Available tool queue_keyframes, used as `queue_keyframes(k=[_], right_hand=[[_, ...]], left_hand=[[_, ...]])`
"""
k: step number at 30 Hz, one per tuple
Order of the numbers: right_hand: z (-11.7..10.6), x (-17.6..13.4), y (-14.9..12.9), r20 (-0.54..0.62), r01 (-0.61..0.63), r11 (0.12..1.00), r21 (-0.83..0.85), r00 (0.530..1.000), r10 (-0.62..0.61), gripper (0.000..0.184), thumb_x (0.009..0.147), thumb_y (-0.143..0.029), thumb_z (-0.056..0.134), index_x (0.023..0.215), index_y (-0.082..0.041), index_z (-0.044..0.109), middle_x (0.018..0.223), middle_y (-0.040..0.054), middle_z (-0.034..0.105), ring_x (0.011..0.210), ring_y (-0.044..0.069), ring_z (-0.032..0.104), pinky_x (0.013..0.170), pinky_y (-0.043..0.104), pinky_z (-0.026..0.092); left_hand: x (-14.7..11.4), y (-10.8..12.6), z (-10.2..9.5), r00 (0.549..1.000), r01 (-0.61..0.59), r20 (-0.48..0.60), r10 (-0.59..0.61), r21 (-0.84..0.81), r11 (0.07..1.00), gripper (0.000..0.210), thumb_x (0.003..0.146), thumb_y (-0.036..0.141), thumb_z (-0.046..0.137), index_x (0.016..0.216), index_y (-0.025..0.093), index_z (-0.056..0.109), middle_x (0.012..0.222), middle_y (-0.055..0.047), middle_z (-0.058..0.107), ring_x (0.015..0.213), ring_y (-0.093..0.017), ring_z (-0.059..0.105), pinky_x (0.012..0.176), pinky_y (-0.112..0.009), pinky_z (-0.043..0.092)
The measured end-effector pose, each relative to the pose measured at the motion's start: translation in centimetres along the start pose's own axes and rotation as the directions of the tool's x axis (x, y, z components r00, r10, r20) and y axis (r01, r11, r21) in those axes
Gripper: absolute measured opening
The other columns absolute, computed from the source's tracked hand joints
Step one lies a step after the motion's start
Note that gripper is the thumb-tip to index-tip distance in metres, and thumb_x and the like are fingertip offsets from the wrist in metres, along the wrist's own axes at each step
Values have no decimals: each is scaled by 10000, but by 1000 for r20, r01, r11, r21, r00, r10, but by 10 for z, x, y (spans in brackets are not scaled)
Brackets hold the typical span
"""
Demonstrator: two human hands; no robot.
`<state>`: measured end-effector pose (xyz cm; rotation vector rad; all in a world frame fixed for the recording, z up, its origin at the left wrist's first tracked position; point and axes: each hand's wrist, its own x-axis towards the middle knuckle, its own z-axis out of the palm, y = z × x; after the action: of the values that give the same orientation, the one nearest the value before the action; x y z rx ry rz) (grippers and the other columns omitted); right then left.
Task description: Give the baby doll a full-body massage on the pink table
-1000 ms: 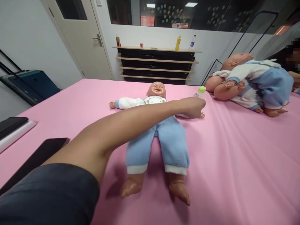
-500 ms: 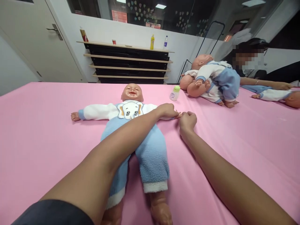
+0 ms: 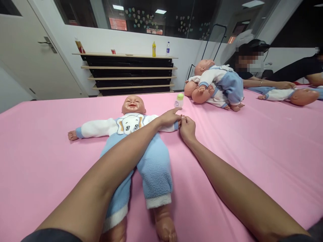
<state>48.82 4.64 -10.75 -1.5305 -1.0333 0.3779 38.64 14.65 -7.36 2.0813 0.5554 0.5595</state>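
Head view: right hand [image 3: 188, 128] has joined left hand [image 3: 169, 117] since a second ago
Right pinches fingers of doll [image 3: 156, 168]; left over its wrist, index extended, grip unclear

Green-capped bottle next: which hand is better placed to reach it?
Probably the left hand: one of its fingers juts close to the base of the green-capped bottle. The right hand lies lower in the picture, its fingers bunched at the doll's hand. Whether the left grips there is unclear.
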Motion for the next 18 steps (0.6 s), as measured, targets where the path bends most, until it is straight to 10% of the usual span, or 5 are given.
queue_keyframes(k=[5, 18], right_hand=[[0, -1, 2, -35, -1, 998, -60, 999, -1, 456, 952, -546, 381, 721, -189, 547, 673, 41, 608, 676, 172, 518, 608, 267, 377], [6, 5, 21, -36, 79, 994, -71, 996, -82, 348, 956, -436, 421, 757, -186, 558, 747, 32, 631, 684, 154, 525, 608, 254, 356]], left_hand=[[4, -6, -1, 990, -77, 120, 70, 50, 996, 257, 814, 303, 543, 817, 81, 671, 761, -57, 652, 679, -120, 537, 714, -261, 451], [2, -7, 0, 998, -63, 15, 62, 142, 988, 272, 863, 309, 498, 807, 108, 673, 758, -41, 656, 681, -117, 530, 722, -252, 449]])
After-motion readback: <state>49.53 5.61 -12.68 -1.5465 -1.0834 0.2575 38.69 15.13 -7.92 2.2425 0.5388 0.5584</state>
